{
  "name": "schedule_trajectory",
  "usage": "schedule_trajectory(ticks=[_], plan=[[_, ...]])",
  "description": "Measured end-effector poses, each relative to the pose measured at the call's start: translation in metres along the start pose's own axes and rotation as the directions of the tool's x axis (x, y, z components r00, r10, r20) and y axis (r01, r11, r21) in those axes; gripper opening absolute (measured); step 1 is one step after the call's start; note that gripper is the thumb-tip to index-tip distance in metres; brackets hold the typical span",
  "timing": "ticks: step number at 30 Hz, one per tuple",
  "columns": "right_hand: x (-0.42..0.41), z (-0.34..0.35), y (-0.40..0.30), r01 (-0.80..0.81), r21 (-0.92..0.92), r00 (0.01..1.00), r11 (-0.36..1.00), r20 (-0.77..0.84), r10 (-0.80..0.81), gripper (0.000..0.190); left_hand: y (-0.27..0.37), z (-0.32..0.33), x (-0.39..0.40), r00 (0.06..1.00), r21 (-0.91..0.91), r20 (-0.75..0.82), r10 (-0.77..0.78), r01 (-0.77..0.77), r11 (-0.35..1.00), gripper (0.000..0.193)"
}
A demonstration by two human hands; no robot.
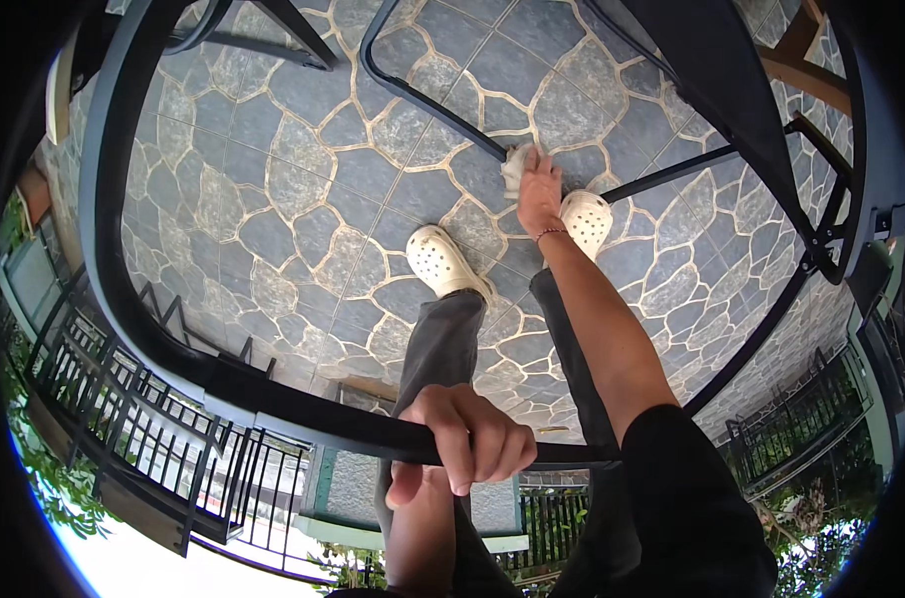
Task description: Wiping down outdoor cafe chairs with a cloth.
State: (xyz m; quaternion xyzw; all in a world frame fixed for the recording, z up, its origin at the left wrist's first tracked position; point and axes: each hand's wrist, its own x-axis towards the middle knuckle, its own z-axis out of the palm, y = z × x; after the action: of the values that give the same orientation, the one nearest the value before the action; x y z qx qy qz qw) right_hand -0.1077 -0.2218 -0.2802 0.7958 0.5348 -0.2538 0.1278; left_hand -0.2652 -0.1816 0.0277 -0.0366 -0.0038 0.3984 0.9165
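Observation:
My left hand (471, 441) is wrapped around the thick black upper rail (310, 407) of a large metal frame, close to my body. Lower down, my right hand (540, 190) reaches toward the floor and presses a crumpled whitish cloth (513, 176) around the end of a thin black lower bar (441, 116). The fingers hide part of the cloth and the bar beneath it. A cream clog (587, 220) on my right foot is beside that wrist. The other cream clog (441, 261) stands on the floor to the left.
Stone-patterned tiles (273, 172) cover the floor. Another thin black bar (673, 173) runs from beside the right clog to a dark panel (729, 82) on the right. Black railings (265, 478) and plants (811, 508) lie behind me, with wooden furniture (807, 71) at upper right.

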Motion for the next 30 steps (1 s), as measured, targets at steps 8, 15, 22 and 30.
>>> schedule_trajectory(ticks=[8, 15, 22, 30], plan=[[0.036, -0.002, -0.035, 0.298, 0.087, 0.937, 0.950, -0.215, -0.275, 0.060, 0.013, 0.010, 0.007, 0.996, 0.083, -0.068, -0.049, 0.055, 0.995, 0.052], [-0.017, 0.038, 0.044, 0.281, -0.124, 0.959, 0.952, -0.007, -0.284, 0.048, 0.021, 0.044, 0.010, 0.893, 0.192, -0.449, -0.035, 0.135, 0.972, 0.041], [0.032, 0.002, -0.008, 0.173, 0.000, 0.982, 0.985, 0.082, -0.172, 0.038, 0.000, 0.063, 0.014, 0.775, 0.175, -0.630, 0.056, 0.072, 0.982, 0.039], [0.120, -0.039, -0.115, 0.444, 0.270, 0.875, 0.854, -0.334, -0.349, 0.040, 0.001, 0.063, 0.012, 0.780, 0.095, -0.624, 0.048, 0.015, 0.995, 0.038]])
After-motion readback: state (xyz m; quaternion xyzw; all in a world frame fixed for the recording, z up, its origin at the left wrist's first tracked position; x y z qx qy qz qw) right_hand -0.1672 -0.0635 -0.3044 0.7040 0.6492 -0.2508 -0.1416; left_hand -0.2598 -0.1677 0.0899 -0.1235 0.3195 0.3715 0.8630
